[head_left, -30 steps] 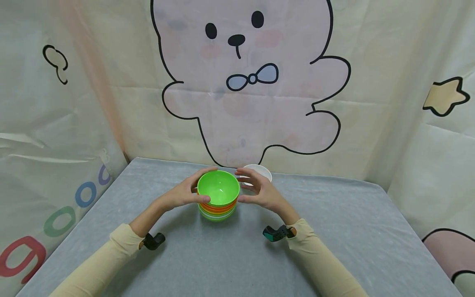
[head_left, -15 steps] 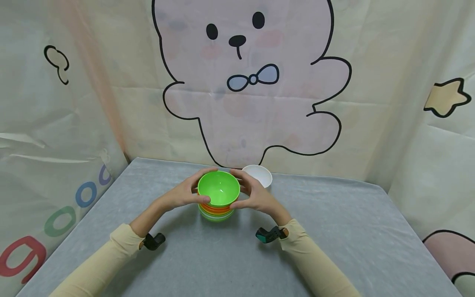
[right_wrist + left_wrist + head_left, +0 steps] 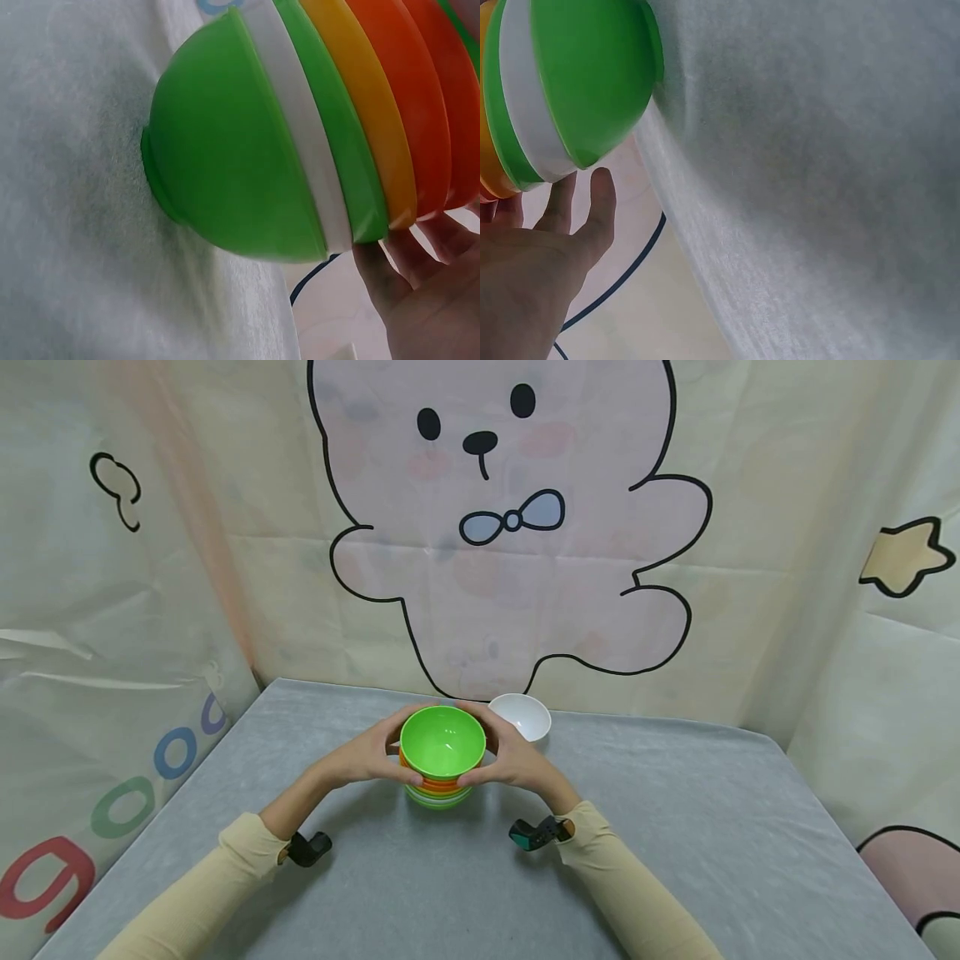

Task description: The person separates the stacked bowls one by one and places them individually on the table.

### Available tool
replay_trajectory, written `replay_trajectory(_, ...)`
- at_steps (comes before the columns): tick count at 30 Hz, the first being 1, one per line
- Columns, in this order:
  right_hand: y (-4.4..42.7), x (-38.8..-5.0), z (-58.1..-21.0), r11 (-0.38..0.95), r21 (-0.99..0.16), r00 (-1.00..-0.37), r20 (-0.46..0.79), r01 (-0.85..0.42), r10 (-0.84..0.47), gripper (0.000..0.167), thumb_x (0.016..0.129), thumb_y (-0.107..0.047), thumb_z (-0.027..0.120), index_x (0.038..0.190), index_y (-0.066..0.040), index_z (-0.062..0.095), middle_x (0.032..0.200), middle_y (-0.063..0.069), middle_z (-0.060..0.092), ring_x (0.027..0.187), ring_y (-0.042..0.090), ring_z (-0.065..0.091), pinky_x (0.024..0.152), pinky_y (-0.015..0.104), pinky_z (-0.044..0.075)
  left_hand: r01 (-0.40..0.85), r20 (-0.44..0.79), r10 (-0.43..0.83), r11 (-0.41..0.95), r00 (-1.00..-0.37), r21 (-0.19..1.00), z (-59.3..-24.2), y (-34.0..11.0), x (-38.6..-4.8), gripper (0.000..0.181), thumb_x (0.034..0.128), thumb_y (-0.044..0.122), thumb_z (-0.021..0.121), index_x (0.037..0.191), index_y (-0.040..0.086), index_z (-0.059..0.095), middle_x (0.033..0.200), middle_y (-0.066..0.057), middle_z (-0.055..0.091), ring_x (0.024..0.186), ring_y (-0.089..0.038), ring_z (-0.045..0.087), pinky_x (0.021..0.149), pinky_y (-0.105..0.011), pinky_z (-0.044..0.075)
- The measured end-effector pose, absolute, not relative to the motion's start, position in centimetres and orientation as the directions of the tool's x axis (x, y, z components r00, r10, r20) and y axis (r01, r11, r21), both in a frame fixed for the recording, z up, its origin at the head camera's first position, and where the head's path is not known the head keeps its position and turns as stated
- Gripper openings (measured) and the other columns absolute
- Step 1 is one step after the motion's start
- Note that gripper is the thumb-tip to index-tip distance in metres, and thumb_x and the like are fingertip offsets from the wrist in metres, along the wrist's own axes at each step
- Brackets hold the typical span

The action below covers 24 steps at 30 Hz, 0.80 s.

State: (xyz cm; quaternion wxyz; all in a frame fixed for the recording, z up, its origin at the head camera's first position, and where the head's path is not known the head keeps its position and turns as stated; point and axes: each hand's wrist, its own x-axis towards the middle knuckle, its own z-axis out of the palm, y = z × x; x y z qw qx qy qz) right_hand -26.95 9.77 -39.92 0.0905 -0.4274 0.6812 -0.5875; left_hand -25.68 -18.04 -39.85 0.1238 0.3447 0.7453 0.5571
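green-topped bowl stack, rims in both hands' grasping fingers, wide cloth either side

Creased cream backdrop with a pinkish cartoon animal behind a grey cloth-covered table

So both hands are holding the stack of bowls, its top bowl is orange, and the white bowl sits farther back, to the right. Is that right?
Not quite: the top bowl is green, not orange, as the head view shows. The left hand and right hand do hold the stack, and the white bowl sits farther back, to the right.
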Motion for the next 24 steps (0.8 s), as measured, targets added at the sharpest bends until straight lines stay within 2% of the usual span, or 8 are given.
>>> replay_trajectory(6, 9.28, -27.18, -40.02, -0.035, -0.886, -0.624, 0.354, -0.463, -0.697, 0.107, 0.075, -0.026, 0.094, 0.156, 0.001, 0.029, 0.147, 0.019, 0.043, 0.13, 0.03, 0.048, 0.104, 0.045, 0.045, 0.391, 0.205, 0.64, 0.164, -0.741, 0.906, -39.8, -18.06, -25.51, 0.09, 0.0818, 0.016, 0.086, 0.156, 0.022, 0.036, 0.145, -0.002, 0.049, 0.13, -0.026, 0.049, 0.1, -0.058, 0.042)
replay_trajectory(10, 9.17, -27.26, -40.15, -0.017, -0.887, -0.638, 0.345, -0.461, -0.689, 0.103, 0.076, -0.022, 0.094, 0.156, -0.004, 0.032, 0.146, 0.014, 0.045, 0.129, 0.027, 0.05, 0.103, 0.04, 0.047, 0.394, 0.201, 0.639, 0.174, -0.743, 0.903, -39.8, -18.09, -25.58, 0.09, 0.0822, 0.017, 0.086, 0.157, 0.021, 0.036, 0.145, -0.002, 0.049, 0.13, -0.026, 0.049, 0.101, -0.058, 0.043)
replay_trajectory(15, 9.09, -27.44, -40.27, -0.027, -0.881, -0.635, 0.361, -0.472, -0.683, 0.1, 0.075, -0.023, 0.093, 0.155, -0.008, 0.036, 0.144, 0.009, 0.048, 0.128, 0.025, 0.051, 0.102, 0.04, 0.048, 0.391, 0.199, 0.636, 0.175, -0.745, 0.903, -39.73, -18.07, -25.57, 0.09, 0.0819, 0.017, 0.086, 0.157, 0.02, 0.035, 0.146, -0.002, 0.048, 0.13, -0.026, 0.048, 0.1, -0.057, 0.044)
replay_trajectory(24, 8.88, -27.44, -40.35, -0.069, -0.868, -0.618, 0.403, -0.491, -0.675, 0.098, 0.075, -0.012, 0.093, 0.152, 0.006, 0.034, 0.142, 0.024, 0.047, 0.126, 0.035, 0.051, 0.1, 0.042, 0.049, 0.387, 0.189, 0.646, 0.179, -0.739, 0.905, -39.6, -18.06, -25.59, 0.09, 0.0824, 0.018, 0.086, 0.157, 0.018, 0.035, 0.145, -0.004, 0.049, 0.13, -0.027, 0.049, 0.1, -0.056, 0.044)
